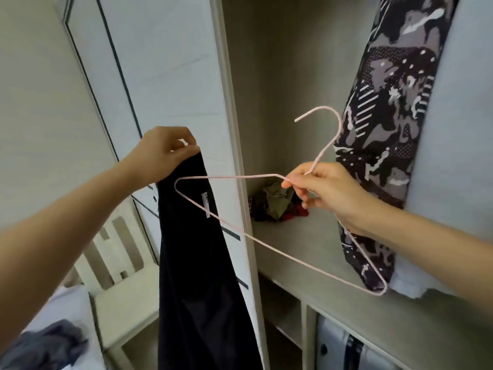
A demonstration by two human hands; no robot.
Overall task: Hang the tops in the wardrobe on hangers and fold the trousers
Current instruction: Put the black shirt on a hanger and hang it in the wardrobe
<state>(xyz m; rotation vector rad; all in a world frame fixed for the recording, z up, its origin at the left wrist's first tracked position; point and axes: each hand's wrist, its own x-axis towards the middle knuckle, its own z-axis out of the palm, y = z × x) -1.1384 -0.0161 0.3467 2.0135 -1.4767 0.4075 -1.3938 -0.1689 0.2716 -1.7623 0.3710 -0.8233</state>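
Observation:
A black top (197,276) hangs down in front of the wardrobe's edge, and my left hand (162,153) pinches it at its upper edge. A small white label shows on its inner side. My right hand (322,193) grips a thin pale pink wire hanger (280,252) at the base of its hook. The hanger's left corner overlaps the top just below my left hand; whether it is inside the garment I cannot tell. The hook points up and to the left inside the open wardrobe.
A patterned black, grey and white garment (386,124) hangs inside the wardrobe on the right. A crumpled pile of clothes (277,204) lies at the back of the wardrobe shelf (306,257). A white chair (125,297) stands at lower left, and a grey garment (45,345) lies on the bed.

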